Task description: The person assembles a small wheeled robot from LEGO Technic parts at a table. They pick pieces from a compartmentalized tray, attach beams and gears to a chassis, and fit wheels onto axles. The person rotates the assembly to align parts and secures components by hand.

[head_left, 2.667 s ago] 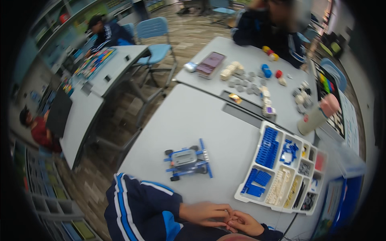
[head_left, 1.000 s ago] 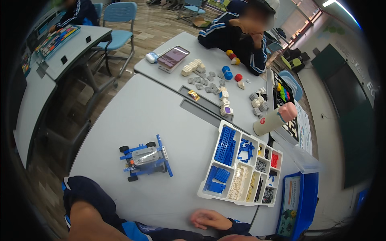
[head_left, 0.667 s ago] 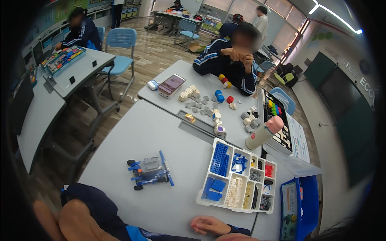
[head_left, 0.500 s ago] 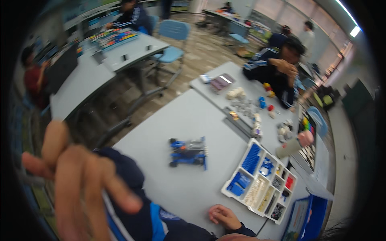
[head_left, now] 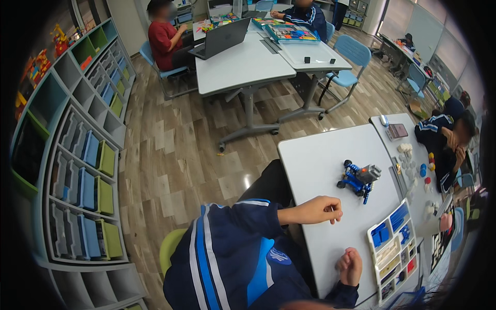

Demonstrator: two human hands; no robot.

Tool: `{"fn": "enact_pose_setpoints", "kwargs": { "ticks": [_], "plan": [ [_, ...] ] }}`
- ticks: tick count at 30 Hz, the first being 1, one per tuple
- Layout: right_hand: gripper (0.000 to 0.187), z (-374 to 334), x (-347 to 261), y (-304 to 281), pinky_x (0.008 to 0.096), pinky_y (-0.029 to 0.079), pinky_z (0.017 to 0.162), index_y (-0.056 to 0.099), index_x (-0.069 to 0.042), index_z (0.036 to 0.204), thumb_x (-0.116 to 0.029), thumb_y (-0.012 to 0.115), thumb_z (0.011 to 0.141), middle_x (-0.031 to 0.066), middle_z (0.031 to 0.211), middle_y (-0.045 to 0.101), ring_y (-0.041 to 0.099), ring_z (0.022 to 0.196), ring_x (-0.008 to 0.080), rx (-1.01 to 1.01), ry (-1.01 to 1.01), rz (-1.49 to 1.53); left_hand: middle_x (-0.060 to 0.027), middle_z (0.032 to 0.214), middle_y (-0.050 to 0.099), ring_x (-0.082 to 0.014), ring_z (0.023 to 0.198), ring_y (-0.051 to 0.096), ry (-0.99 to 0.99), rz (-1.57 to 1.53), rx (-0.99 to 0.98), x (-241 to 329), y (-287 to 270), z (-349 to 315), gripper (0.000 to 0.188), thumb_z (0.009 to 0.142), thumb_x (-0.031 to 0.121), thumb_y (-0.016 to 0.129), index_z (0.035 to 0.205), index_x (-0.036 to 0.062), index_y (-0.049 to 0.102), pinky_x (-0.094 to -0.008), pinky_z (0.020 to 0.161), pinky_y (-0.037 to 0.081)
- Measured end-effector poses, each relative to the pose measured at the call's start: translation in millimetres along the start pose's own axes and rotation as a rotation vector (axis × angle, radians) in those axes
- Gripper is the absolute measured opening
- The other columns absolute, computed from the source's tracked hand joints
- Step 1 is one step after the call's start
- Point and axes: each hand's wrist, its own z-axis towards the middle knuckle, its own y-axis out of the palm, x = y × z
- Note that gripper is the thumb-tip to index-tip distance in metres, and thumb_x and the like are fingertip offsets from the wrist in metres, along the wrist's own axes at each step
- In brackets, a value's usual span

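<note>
My left hand (head_left: 316, 210) is over the near edge of the white table, its fingers curled into a pinch. A tiny pale spot shows at the fingertips; what it is, I cannot make out. Below it, my right hand (head_left: 350, 267) hovers by the parts tray, fingers loosely bent, slightly blurred, nothing visible in them. Beyond my left hand stands a small blue-and-grey brick-built vehicle (head_left: 357, 178) with dark wheels, touched by neither hand. The white compartment tray (head_left: 370, 238), holding blue, white, yellow, red and grey building pieces, lies to the right of both hands.
Across the adjoining table (head_left: 380, 124) sits a person (head_left: 436, 132) with hands raised, near loose bricks and a bottle with a pink cap (head_left: 445, 222). A shelf of blue and green bins (head_left: 90, 150) runs along the left. Another table carries a laptop (head_left: 222, 39).
My left hand has come down from close before the camera to the table's edge, its fingers now pinched. The view has swung left, bringing in the shelf. The vehicle appears turned relative to the tray.
</note>
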Motion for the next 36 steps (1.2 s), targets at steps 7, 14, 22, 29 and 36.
{"fn": "enact_pose_setpoints", "kwargs": {
  "ticks": [7,14,22,29,36],
  "plan": [
    [0.028,-42.6,5.8,20.7,0.0219,0.037,0.058,0.061,0.002,0.113,-0.018,0.059,0.094,0.0024,0.082,0.059,0.046,0.064,0.0084,0.189,-0.122,0.008,-0.0055,0.089,0.067,-0.0123,0.086,0.063,-0.014,0.122,0.236,-8.2,-9.6,-37.7,0.018,0.1,0.017,0.056,0.094,0.0015,0.064,-0.0279,0.079,0.049],
    [0.027,-75.4,-22.5,-4.2,0.0205,0.036,0.053,0.063,0.001,0.119,-0.014,0.055,0.098,0.0049,0.091,0.067,0.044,0.058,0.0052,0.357,-0.368,-0.298,-0.0087,0.093,0.069,-0.0154,0.085,0.066,-0.175,0.149,0.167,-18.7,-3.0,-56.1,0.016,0.1,0.013,0.056,0.094,-0.0013,0.06,-0.028,0.08,0.05],
    [0.018,-98.2,-41.1,-97.9,0.0219,0.048,0.067,0.064,0.0,0.108,-0.011,0.057,0.096,0.0049,0.088,0.073,0.065,0.074,0.0091,1.064,-0.795,-0.499,-0.0058,0.084,0.069,-0.0131,0.075,0.065,-0.107,0.434,0.209,-41.4,9.4,-54.7,0.017,0.096,0.017,0.062,0.093,0.0008,0.062,-0.027,0.07,0.051],
    [0.022,-82.5,-74.1,-230.6,0.0289,0.05,0.071,0.074,-0.001,0.098,-0.02,0.069,0.089,0.0078,0.08,0.073,0.067,0.075,0.014,1.351,-0.759,-0.837,-0.0057,0.079,0.068,-0.0144,0.069,0.064,-0.042,0.676,0.269,-38.2,14.1,-53.1,0.017,0.094,0.023,0.064,0.093,0.0062,0.064,-0.028,0.063,0.05],
    [0.04,-32.6,-122.5,-303.6,0.0379,0.053,0.072,0.078,-0.005,0.092,-0.044,0.074,0.082,0.018,0.081,0.072,0.071,0.078,0.0303,1.58,-0.506,-1.053,-0.0035,0.078,0.066,-0.0155,0.066,0.065,-0.008,0.772,0.316,-39.8,22.0,-54.2,0.015,0.092,0.023,0.065,0.092,0.0084,0.064,-0.0295,0.061,0.05]
  ]
}}
